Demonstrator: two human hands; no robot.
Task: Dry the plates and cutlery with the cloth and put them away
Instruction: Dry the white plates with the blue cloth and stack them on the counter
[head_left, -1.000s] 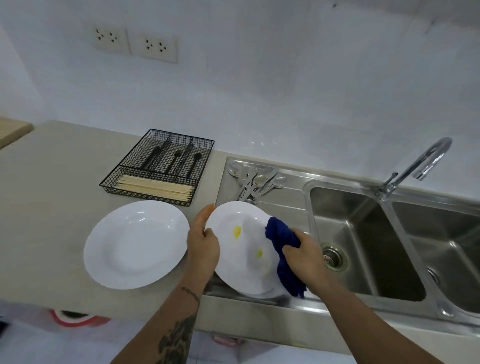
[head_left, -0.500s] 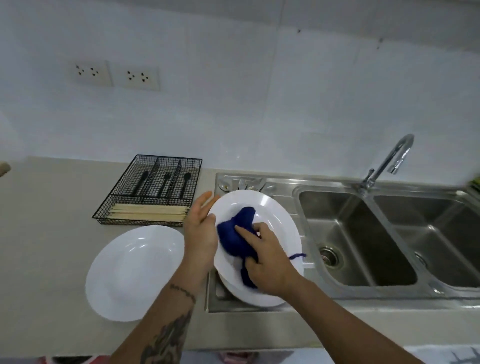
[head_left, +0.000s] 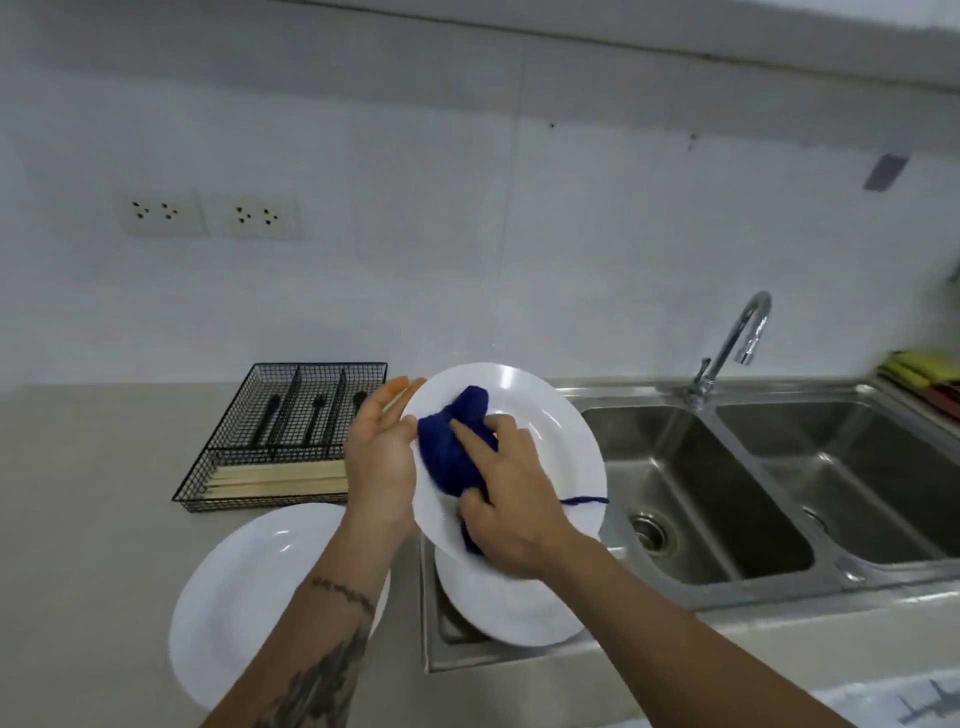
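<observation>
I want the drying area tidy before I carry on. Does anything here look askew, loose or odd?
One small thing: a loose blue thread trails from the blue cloth across the held plate toward its right rim. Otherwise nothing stands out; the wire cutlery tray sits flat on the counter.

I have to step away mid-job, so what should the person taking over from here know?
Left hand holds the raised plate by its left rim, tilted over the drainboard. Right hand presses the blue cloth against the plate's face, wiping.
A second plate lies on the drainboard under the raised one. A third plate sits on the counter, left of the sink, in front of the wire tray, which holds black-handled cutlery and chopsticks.
Done: apparently the counter plate.
Left: finish this plate, dry the one below, put plates away. No loose cutlery is visible from here; check behind the raised plate.
</observation>
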